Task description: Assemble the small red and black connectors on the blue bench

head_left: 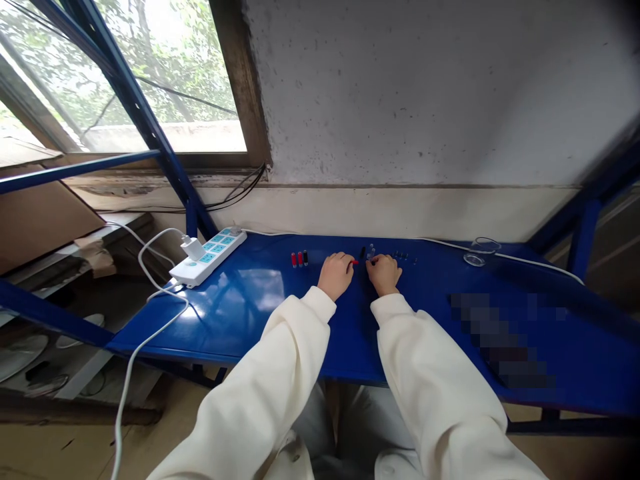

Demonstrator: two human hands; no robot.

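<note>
My left hand (336, 275) is closed, with a small red cylindrical piece (355, 262) held at its fingertips and pointing right. Facing it a short gap away, my right hand (384, 275) has its fingers pinched together near the blue tabletop; a tiny dark bit shows at the tips, too small to name. Just beyond the gap lie a small black piece (363, 253) and some clear small pieces (371, 251). Left of my left hand, two red-and-clear little cylinders (300, 259) stand in a row with a black one (305, 258).
Several tiny dark pieces (401, 255) lie right of my right hand. A clear glass cup (483, 251) is at the back right. A white power strip (210, 257) with a plugged-in cable sits on the left. A pixelated dark patch (500, 340) covers the right side.
</note>
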